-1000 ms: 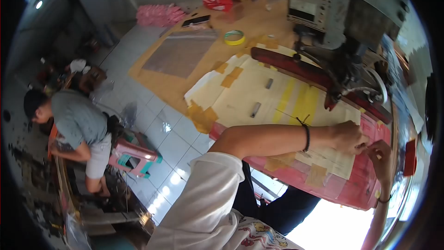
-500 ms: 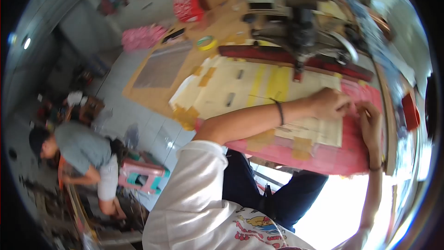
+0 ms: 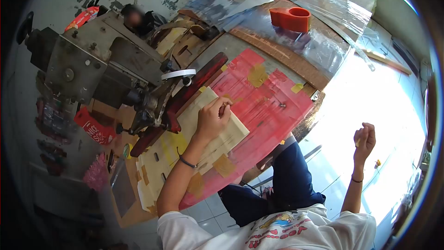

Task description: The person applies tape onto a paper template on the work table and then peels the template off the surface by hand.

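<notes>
- Two hands, the left hand (image 3: 213, 119) and right hand (image 3: 365, 138), nearly meeting half a second ago, are now well apart.
- Left: fingers curled, above the cream sheet (image 3: 232, 135); any pinched item cannot be told.
- Right: fingers drawn together over the floor (image 3: 334, 176); contents unclear.
- Cream sheet lies on the red sheet (image 3: 263, 115); two-handed work there appears interrupted.

Machine (image 3: 85, 65) at left, paper (image 3: 233, 134) on panel (image 3: 270, 106), left hand (image 3: 214, 118) over paper, plastic sheeting (image 3: 323, 52) behind panel, right hand (image 3: 365, 139) beyond panel's right
</notes>
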The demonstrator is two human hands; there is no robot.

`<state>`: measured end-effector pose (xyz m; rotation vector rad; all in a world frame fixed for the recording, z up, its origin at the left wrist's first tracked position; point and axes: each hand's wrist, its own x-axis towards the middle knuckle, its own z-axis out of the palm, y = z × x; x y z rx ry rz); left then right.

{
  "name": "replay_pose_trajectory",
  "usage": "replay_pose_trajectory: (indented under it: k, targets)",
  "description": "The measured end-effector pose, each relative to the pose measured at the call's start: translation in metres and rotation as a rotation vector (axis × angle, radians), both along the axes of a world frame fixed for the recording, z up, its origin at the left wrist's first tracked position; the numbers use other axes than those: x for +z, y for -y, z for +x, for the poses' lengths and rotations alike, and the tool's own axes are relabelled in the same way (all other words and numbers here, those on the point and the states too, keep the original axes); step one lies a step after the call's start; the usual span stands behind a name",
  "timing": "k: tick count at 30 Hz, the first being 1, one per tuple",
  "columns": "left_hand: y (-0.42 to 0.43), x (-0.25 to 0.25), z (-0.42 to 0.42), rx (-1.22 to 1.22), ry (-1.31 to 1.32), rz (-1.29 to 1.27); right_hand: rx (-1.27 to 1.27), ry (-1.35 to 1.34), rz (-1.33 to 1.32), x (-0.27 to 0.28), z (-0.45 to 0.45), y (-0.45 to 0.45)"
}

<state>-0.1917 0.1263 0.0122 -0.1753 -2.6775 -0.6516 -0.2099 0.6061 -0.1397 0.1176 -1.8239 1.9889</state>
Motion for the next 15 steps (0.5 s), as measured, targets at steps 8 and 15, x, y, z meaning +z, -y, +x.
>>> replay_pose_trajectory:
  k: [8, 15]
  targets:
    - [-0.008, 0.009, 0.003, 0.018, 0.017, 0.014, -0.567, 0.183, 1.15, -0.09, -0.035, -0.182]
    - [-0.002, 0.001, 0.002, -0.011, -0.053, 0.026, -0.009, 0.1, 0.433, 0.055, 0.009, 0.092]
